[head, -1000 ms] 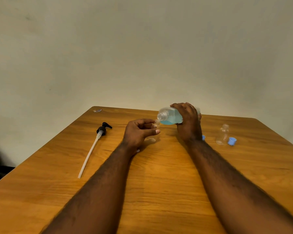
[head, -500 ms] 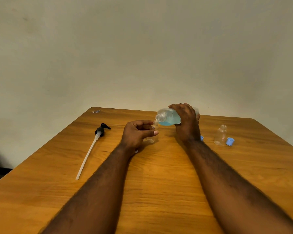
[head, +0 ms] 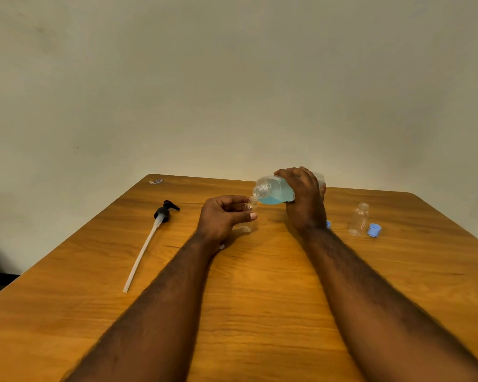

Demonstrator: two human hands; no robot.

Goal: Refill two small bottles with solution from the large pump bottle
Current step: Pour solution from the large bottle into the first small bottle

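My right hand (head: 305,198) grips the large clear bottle (head: 273,190), which lies tipped on its side with its open neck pointing left and blue solution pooled along its lower side. My left hand (head: 222,216) holds a small clear bottle (head: 247,216) upright on the table, its mouth just below the large bottle's neck. A second small clear bottle (head: 359,219) stands uncapped to the right, with a blue cap (head: 374,230) beside it. Another blue cap (head: 328,224) shows partly behind my right wrist.
The black pump head with its long white tube (head: 146,244) lies on the wooden table (head: 260,299) to the left. A small scrap (head: 155,181) sits at the table's far left corner. A plain wall rises behind the table.
The large bottle's neck has shifted slightly left and sits closer over the small bottle's mouth. Both hands keep their holds.
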